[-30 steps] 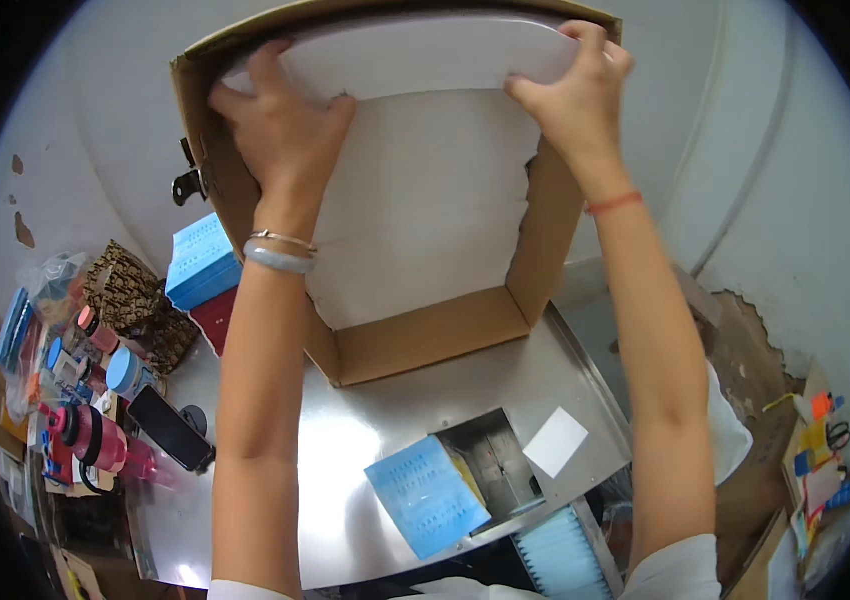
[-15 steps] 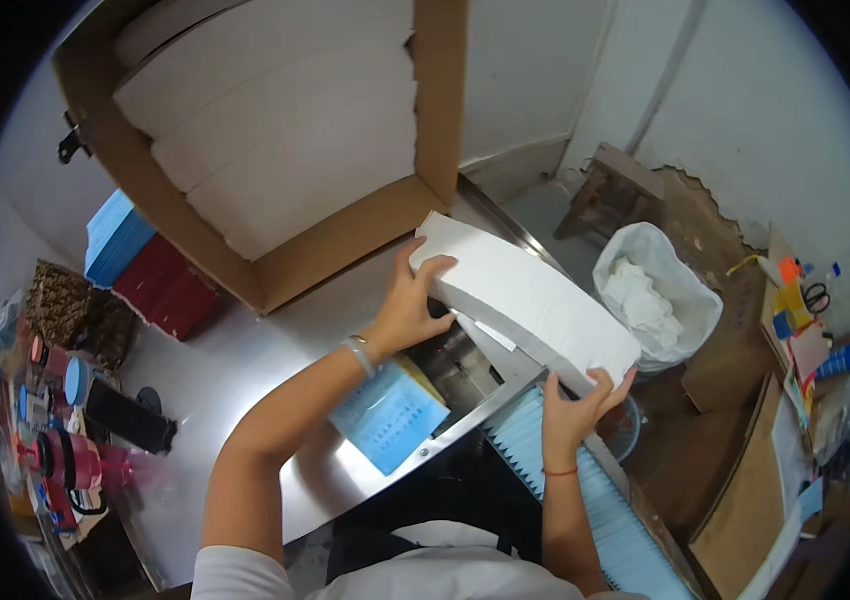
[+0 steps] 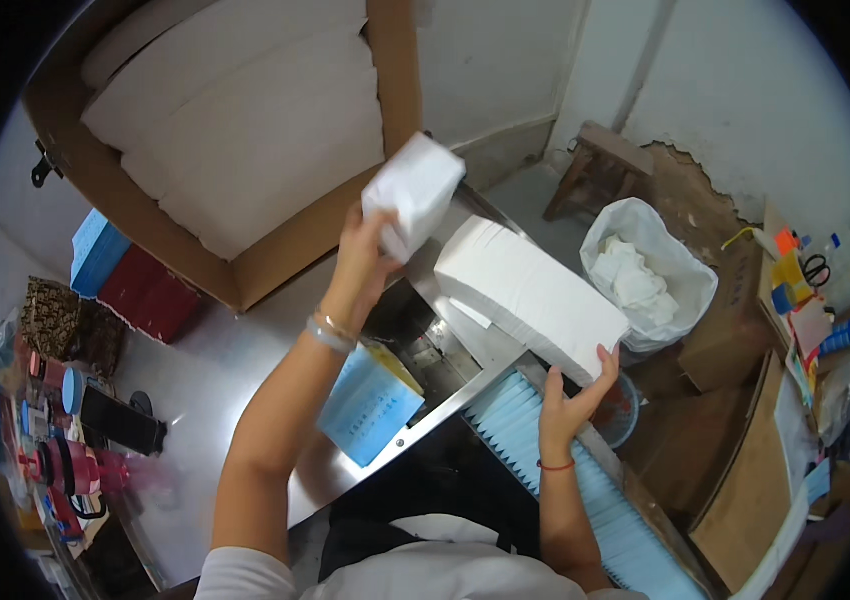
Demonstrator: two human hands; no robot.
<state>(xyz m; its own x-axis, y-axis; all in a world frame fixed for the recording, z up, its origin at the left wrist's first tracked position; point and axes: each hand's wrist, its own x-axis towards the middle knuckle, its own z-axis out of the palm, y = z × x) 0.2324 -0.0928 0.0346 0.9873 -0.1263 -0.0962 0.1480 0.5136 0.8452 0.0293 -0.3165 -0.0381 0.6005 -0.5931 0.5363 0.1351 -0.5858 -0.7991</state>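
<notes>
A small stack of folded white paper tissues (image 3: 423, 190) is raised above the metal table, with my left hand (image 3: 360, 265) closed round its near side. To the right lies a longer stack of white tissues (image 3: 535, 295), slanting from the table toward the lower right. My right hand (image 3: 573, 415) grips the near end of that stack, thumb and fingers at its corners. Beside my left wrist, a blue printed plastic sleeve (image 3: 370, 405) rests at a rectangular opening (image 3: 430, 350) in the table top.
A large cardboard carton (image 3: 400, 100) filled with white paper stands at the back left. Pale blue packs (image 3: 585, 500) line a trough at lower right. Beyond are a white-lined bin (image 3: 680, 310) and wooden stool (image 3: 610, 165). A phone (image 3: 123, 420) and pink bottle (image 3: 85, 467) stand left.
My left hand has lifted a small stack off the far end of the long one, moving up and left. My right hand has stayed at the near end.
</notes>
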